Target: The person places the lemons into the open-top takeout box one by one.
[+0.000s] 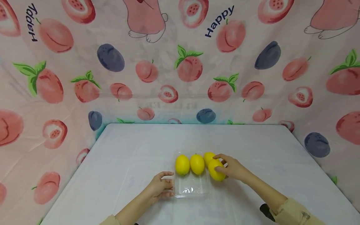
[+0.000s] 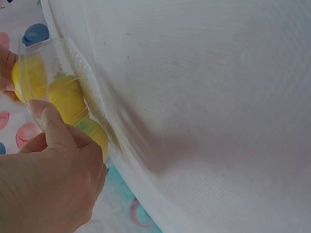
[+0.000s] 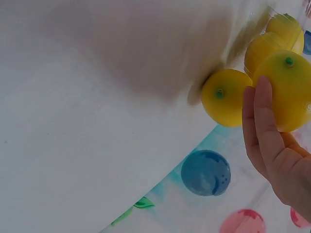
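A clear plastic tray point(image 1: 191, 189) lies on the white table, with two yellow lemons point(image 1: 182, 165) point(image 1: 197, 164) side by side in its far half. My left hand point(image 1: 161, 187) grips the tray's left side; the left wrist view shows the fingers point(image 2: 53, 124) against its wall. Between the fingers and thumb of my right hand point(image 1: 234, 168) is a third lemon point(image 1: 216, 170), held over the tray's right edge. Just behind it, another lemon point(image 3: 227, 97) rests on the table beside the tray, partly covered in the head view.
The white tabletop point(image 1: 135, 150) stretches around the tray on all sides. Behind and beside it hangs a pink cloth point(image 1: 168, 72) printed with fruit. A dark band point(image 1: 266, 212) shows at the right wrist.
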`<state>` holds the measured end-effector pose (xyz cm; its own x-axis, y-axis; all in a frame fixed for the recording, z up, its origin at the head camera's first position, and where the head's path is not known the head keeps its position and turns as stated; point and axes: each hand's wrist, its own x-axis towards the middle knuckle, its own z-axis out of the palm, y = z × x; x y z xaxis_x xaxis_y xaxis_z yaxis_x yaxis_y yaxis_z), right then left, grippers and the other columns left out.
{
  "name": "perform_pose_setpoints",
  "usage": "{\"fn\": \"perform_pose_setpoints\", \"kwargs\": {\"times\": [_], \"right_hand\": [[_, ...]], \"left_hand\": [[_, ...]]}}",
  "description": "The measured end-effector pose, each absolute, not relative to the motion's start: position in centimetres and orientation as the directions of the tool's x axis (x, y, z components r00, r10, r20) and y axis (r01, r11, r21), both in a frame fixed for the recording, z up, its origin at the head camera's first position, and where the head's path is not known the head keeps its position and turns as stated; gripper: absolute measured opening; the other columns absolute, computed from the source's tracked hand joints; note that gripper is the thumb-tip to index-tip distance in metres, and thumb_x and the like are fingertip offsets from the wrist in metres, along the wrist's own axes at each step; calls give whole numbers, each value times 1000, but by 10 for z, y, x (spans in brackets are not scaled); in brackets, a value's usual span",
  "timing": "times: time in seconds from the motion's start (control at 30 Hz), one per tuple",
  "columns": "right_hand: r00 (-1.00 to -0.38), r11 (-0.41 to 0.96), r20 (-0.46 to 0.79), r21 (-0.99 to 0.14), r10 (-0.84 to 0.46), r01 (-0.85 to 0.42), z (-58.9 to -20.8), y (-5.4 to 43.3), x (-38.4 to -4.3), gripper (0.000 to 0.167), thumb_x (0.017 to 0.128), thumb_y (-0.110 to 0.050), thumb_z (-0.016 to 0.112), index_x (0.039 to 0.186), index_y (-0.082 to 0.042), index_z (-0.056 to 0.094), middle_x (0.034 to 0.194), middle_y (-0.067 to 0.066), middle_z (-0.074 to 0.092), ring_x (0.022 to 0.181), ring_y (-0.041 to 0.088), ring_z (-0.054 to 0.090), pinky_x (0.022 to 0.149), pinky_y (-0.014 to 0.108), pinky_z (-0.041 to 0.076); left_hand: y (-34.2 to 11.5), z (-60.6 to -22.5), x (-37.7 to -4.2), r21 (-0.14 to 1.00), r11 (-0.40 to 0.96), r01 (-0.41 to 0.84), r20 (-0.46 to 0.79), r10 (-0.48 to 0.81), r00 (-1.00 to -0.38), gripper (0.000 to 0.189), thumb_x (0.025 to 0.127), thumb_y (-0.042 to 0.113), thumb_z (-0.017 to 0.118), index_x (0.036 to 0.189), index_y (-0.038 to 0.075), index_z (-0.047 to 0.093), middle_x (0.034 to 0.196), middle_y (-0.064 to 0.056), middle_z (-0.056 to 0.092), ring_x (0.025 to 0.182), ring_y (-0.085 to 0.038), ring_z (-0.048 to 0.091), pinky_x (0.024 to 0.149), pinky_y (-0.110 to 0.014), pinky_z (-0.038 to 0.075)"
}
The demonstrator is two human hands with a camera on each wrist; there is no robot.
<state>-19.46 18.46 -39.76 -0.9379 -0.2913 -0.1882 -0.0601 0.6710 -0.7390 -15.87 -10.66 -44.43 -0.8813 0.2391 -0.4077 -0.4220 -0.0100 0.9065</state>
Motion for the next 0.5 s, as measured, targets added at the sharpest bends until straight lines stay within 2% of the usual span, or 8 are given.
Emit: {"fn": "perform_pose_setpoints", "kwargs": {"times": [0.5], "right_hand": [[-938, 670, -189, -740, -291, -60, -393, 176, -203, 44, 86, -19, 65, 126, -6, 52, 103, 18, 55, 76, 20, 54, 60, 30, 58]], "left_hand": [[-107, -442, -158, 903, -11, -430, -416, 233, -879, 45, 87, -10, 51, 130, -3, 38, 79, 1, 52, 67, -12, 54, 59, -23, 57]]}}
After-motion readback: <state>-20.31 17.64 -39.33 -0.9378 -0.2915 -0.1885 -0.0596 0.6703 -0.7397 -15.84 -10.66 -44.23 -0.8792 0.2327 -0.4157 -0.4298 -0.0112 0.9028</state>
